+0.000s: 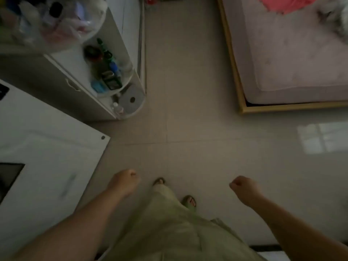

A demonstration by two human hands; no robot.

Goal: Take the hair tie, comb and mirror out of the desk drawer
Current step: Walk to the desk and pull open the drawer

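Observation:
My left hand [125,180] hangs over the floor beside the corner of a white desk top [47,147], its fingers curled into a fist with nothing in it. My right hand [243,187] is also a loose fist, empty, over bare tiles to the right of my feet. No hair tie, comb or mirror shows. A white cabinet front with a small handle [72,84] stands at the left; I cannot tell if it is the drawer.
A rounded corner shelf [113,72] holds several small bottles and boxes. Plastic bags [62,21] lie on top at the upper left. A bed with a wooden frame [237,80] and pink cover fills the upper right. Grey floor tiles [188,119] lie between them.

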